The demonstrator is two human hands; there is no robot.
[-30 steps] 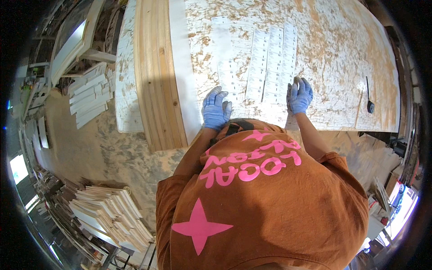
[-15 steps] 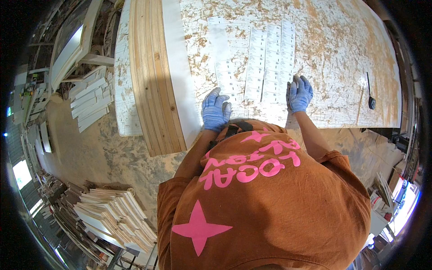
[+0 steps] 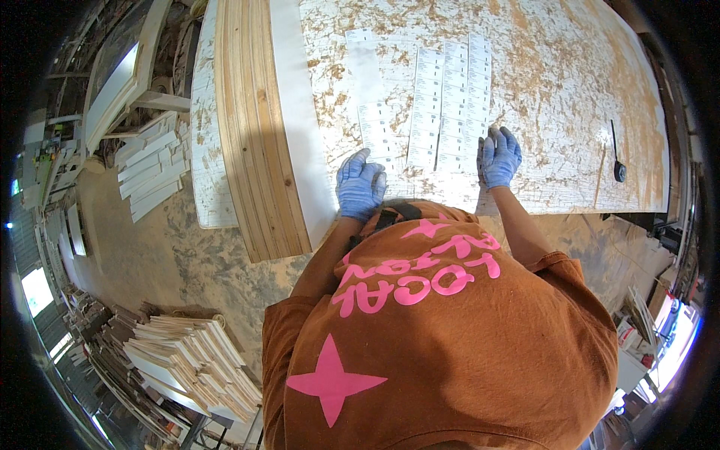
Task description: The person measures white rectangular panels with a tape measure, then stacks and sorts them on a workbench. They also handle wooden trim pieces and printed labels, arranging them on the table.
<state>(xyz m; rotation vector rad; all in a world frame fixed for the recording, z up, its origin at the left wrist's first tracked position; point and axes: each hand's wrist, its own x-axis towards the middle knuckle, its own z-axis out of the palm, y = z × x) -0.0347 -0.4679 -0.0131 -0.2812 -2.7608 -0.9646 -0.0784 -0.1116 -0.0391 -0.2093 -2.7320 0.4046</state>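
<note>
My left hand (image 3: 361,187), in a blue-and-white glove, rests on the worn white tabletop (image 3: 555,97) with loosely bent fingers and the thumb apart. It lies at the near end of a short strip of printed labels (image 3: 373,124) and holds nothing that I can see. Further right, my right hand (image 3: 501,159) wears a matching glove, its fingers slightly spread on the table. It is close to the near right corner of several long label strips (image 3: 452,97) lying side by side. A blank pale backing strip (image 3: 365,71) continues beyond the short strip.
A stack of long wooden boards with a white face (image 3: 259,142) stands along the table's left side. On the right lies a small black object with a thin stem (image 3: 619,171). White offcuts (image 3: 154,165) and a pile of wood pieces (image 3: 191,364) are on the left.
The fingers of my left hand have shifted slightly. My right hand and the label strips stay in almost the same place.
</note>
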